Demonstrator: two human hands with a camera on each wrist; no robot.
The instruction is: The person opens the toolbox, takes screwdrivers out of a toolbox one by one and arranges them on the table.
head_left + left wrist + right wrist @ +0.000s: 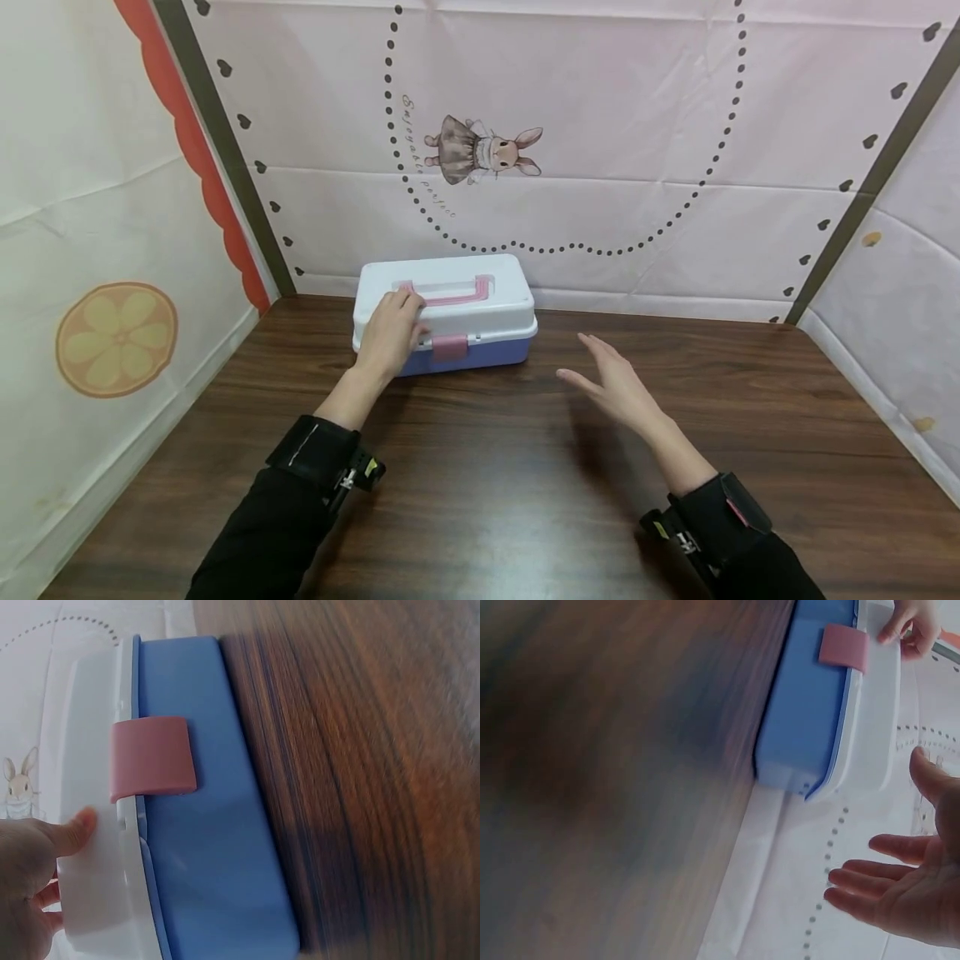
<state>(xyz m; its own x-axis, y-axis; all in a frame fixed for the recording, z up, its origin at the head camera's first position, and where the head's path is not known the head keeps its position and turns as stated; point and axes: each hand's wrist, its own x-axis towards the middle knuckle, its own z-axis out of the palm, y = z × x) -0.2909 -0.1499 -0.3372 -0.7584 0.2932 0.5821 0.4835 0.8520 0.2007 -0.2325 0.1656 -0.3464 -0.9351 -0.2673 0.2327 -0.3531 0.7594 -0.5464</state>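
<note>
1. I take the box (472,322) as my landmark: it sits on the surface (480,475), just in front of the upright cloth (585,200), its long axis running left to right across both hands' reach, with the right end angled slightly farther off.
2. From the left hand (392,329), the box lies directly under the fingers and extends to the right; this is the nearer hand, in contact at the box's left front part.
3. I see that hand gripping the box: its thumb presses the front of the white lid (495,317), left of the pink latch (450,347), and its fingers bend over the top by the pink handle's (453,300) left end. Whether they hook the handle itself, I cannot tell.
4. From the right hand (617,385), the box lies forward and to the left, well apart.
5. I read this hand as open, fingers extended and thumb spread wide, holding and touching nothing.
6. The lid rests down on the blue base (491,353), the latch crossing the box's front seam.
</note>
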